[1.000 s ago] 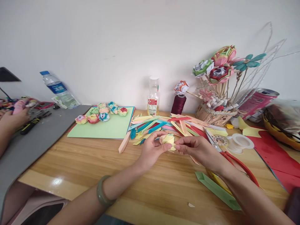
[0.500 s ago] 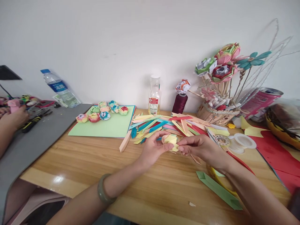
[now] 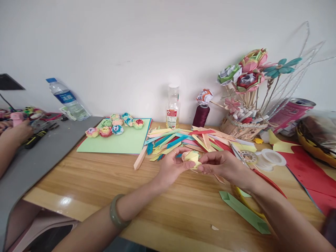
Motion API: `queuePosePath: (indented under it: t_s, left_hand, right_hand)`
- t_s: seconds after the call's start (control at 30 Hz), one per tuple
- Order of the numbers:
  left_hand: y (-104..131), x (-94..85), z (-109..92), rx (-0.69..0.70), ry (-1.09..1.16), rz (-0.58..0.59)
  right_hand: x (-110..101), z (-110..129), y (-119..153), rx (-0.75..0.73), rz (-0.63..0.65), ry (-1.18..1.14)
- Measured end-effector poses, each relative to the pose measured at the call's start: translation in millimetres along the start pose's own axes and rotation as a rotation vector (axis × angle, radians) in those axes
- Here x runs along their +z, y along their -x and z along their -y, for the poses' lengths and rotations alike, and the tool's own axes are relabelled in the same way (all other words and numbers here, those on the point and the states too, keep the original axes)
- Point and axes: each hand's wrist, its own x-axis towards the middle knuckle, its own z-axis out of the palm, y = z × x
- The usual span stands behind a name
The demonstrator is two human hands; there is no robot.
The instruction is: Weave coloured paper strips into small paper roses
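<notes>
Between my two hands, above the wooden table (image 3: 110,199), is a small folded paper flower (image 3: 192,158), yellow with some pink and green. My left hand (image 3: 172,168) is closed on its left side, the thumb pressed across the front. The fingers and thumb of my right hand (image 3: 223,165) pinch its right edge. Just behind it spreads a heap of folded paper strips (image 3: 181,138) in many colours. A green folded strip (image 3: 245,211) lies near my right forearm, partly over a yellow ring-shaped thing. Scissors (image 3: 270,182) with red handles are partly hidden by that forearm.
Several finished paper flowers (image 3: 117,130) sit on green paper (image 3: 112,147) at left. A glass bottle (image 3: 172,112), a dark thread spool (image 3: 201,116) and a flower basket (image 3: 241,127) stand along the wall. White spools (image 3: 273,157) lie right. Another person's hand (image 3: 19,131) works far left.
The paper flower stays in both hands and has turned very slightly. My right fingers have shifted a little to the left along its edge. Everything else rests as before.
</notes>
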Motion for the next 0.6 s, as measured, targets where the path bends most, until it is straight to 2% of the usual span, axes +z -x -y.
queuePosePath:
  t_s: [0.33, 0.6]
  left_hand:
    - [-1, -1.8, 0, 0.002, 0.013, 0.008]
    - [0, -0.2, 0, -0.001, -0.017, 0.008]
  right_hand:
    - [-1, 6, 3, -0.046, 0.074, 0.019]
    - [-2, -7, 1, -0.073, 0.006, 0.124]
